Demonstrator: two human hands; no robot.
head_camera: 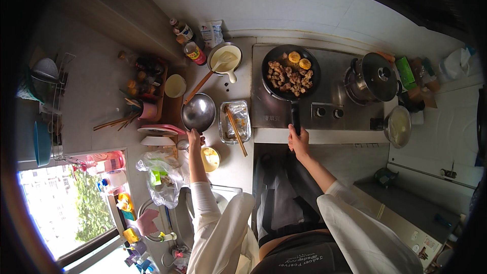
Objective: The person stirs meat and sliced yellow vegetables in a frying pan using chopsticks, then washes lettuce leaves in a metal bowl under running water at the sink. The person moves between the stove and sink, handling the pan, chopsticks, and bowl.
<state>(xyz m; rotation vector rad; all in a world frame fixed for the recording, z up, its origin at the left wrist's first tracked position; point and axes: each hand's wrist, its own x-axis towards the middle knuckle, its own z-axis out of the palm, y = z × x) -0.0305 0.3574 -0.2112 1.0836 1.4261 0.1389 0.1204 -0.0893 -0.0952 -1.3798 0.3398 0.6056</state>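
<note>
My right hand (298, 140) is wrapped around the black handle of a frying pan (292, 97) on the left side of the gas stove. Browned meat pieces (291, 78) fill the pan's middle, with two yellow round pieces (299, 60) at its far edge. On the left, my left hand (195, 137) grips the near rim of a steel bowl (198, 112) over the counter. Nothing shows inside the bowl. Just right of it is a foil tray (234, 137) with wooden chopsticks (236, 129) across it. Behind the bowl, a wooden-handled spatula (203, 83) rests on a white-lined pan (227, 67).
A lidded pot (376, 80) stands on the right burner. Sauce bottles (194, 51) line the back left. A yellowish bowl (210, 159) sits beside my left forearm, near a plastic bag (163, 180) and the sink (184, 213). A glass lid (397, 126) is at the stove's right.
</note>
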